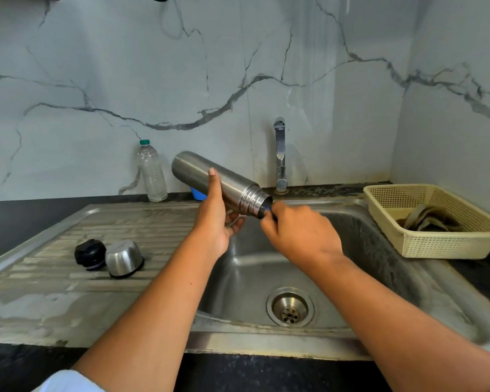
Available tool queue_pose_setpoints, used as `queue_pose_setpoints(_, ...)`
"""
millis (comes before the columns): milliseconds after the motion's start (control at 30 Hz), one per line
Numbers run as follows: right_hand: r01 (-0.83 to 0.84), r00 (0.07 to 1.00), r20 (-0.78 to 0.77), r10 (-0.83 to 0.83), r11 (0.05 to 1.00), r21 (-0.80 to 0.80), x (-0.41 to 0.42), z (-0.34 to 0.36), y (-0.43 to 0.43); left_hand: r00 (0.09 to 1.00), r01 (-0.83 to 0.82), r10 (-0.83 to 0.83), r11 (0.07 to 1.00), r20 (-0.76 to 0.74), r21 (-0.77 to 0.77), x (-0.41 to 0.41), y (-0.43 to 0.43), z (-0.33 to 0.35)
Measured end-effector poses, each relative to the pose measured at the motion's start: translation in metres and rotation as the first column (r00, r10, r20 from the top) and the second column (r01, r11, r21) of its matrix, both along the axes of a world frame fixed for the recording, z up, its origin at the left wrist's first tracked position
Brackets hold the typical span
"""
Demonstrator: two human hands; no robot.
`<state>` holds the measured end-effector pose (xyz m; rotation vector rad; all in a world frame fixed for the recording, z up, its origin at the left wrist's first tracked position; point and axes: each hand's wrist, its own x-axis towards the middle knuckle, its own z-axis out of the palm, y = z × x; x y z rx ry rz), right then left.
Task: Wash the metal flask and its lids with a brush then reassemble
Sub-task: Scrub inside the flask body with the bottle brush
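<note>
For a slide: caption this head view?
Left hand holds metal flask at the sink; right hand holds a brush at its mouth; black lid, steel cap on drainboard.

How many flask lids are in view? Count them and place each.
2. The black lid lies on the draining board, left of the basin; the steel cup lid sits just beside it, nearer the basin. None seems hidden.

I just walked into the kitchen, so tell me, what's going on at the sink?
A person is brushing out a cylindrical steel flask over the steel sink. The left hand grips the flask, tilted mouth-down toward the right hand, which grips a dark brush handle pushed into the opening. The black plastic stopper and steel cup lid sit on the drainboard, unattached.
</note>
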<state>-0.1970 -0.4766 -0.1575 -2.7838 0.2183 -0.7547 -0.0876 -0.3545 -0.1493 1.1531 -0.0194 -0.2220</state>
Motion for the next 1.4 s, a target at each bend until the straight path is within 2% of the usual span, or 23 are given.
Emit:
queue_pose_setpoints(67, 0.029, 0.999, -0.014, -0.03, 0.998, -0.055, 0.001, 0.0, -0.001, 0.996, -0.036, 0.032, 0.998, -0.087, -0.05, 0.002, -0.001, 0.001)
queue_pose_setpoints(167, 0.012, 0.999, -0.042, -0.015, 0.996, -0.084, 0.004, 0.0, 0.0, 0.988, -0.002, -0.034, 0.972, -0.152, -0.234, 0.005, 0.004, 0.005)
queue_pose_setpoints(267, -0.074, 0.995, -0.071, 0.07, 0.996, -0.058, 0.005, -0.001, 0.009, 0.991, 0.038, -0.081, 0.936, -0.108, -0.351, 0.006, 0.009, 0.005)
queue_pose_setpoints(400, -0.217, 0.975, -0.051, 0.216, 0.976, -0.021, 0.0, 0.0, 0.012, 0.995, -0.094, 0.062, 0.883, -0.083, -0.46, 0.016, 0.027, 0.01)
queue_pose_setpoints(500, -0.263, 0.964, -0.039, 0.262, 0.965, -0.015, -0.002, 0.001, 0.013, 0.996, -0.085, 0.08, 0.834, -0.032, -0.545, 0.022, 0.039, 0.012)
queue_pose_setpoints(600, -0.295, 0.953, -0.052, 0.297, 0.954, 0.05, 0.001, 0.003, 0.023, 0.999, -0.012, 0.029, 0.888, 0.03, -0.46, 0.013, 0.018, 0.0)
queue_pose_setpoints(700, -0.291, 0.954, -0.041, 0.297, 0.951, 0.103, -0.001, 0.005, 0.014, 0.998, -0.009, 0.037, 0.91, 0.06, -0.414, 0.01, 0.004, -0.002)
queue_pose_setpoints(833, -0.296, 0.953, -0.024, 0.301, 0.947, 0.122, -0.007, 0.007, 0.005, 0.996, -0.001, 0.05, 0.836, 0.074, -0.549, 0.025, 0.021, 0.008)
queue_pose_setpoints(967, -0.316, 0.938, -0.087, 0.335, 0.932, 0.179, 0.004, 0.002, 0.019, 0.995, -0.042, 0.077, 0.904, 0.066, -0.425, 0.01, 0.006, -0.011)
queue_pose_setpoints(1033, -0.318, 0.937, -0.081, 0.339, 0.927, 0.199, 0.001, 0.004, 0.014, 0.996, -0.034, 0.067, 0.894, 0.058, -0.446, 0.012, 0.011, -0.008)
queue_pose_setpoints(1133, -0.332, 0.934, -0.081, 0.348, 0.929, 0.163, -0.005, 0.008, 0.002, 0.994, -0.042, 0.088, 0.832, 0.057, -0.553, 0.026, 0.029, 0.005)
queue_pose_setpoints(1300, -0.319, 0.933, -0.1, 0.345, 0.924, 0.212, 0.005, 0.006, 0.014, 0.994, -0.012, 0.057, 0.91, 0.096, -0.413, 0.01, 0.005, -0.009)
queue_pose_setpoints(1400, -0.315, 0.937, -0.091, 0.338, 0.927, 0.203, -0.001, 0.009, 0.002, 0.994, -0.045, 0.088, 0.876, 0.067, -0.48, 0.018, 0.019, 0.004)
